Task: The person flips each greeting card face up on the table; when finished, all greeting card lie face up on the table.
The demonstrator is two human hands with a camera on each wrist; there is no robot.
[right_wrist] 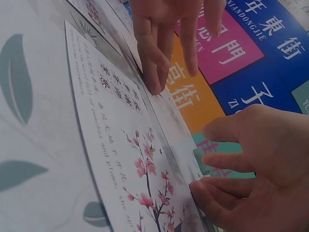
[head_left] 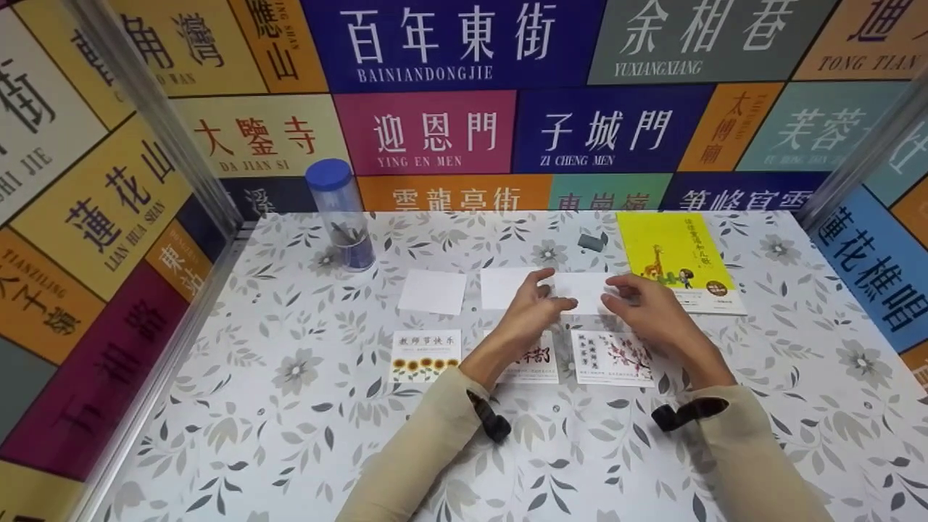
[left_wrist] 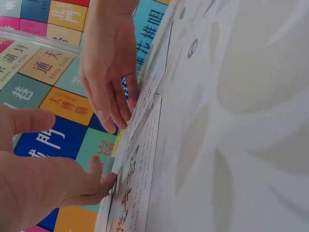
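Three blank white cards lie in a row on the floral tablecloth (head_left: 290, 377). Both hands meet at the rightmost blank card (head_left: 586, 288). My left hand (head_left: 540, 301) touches its left side with straight fingers, and my right hand (head_left: 629, 296) rests its fingertips on its right edge. Nearer to me lie a sunflower card (head_left: 425, 355), a middle printed card (head_left: 536, 366) partly under my left wrist, and a plum-blossom card (head_left: 612, 357). In the right wrist view the plum-blossom card (right_wrist: 130, 159) lies just before my right hand (right_wrist: 260, 169). In the left wrist view my left hand (left_wrist: 48, 188) touches the table by the middle card (left_wrist: 135, 188).
A yellow book (head_left: 678, 257) lies at the back right, with a small grey object (head_left: 592, 241) beside it. A clear jar with a blue lid (head_left: 341, 214) stands at the back left. Colourful sign-printed walls enclose the table on three sides.
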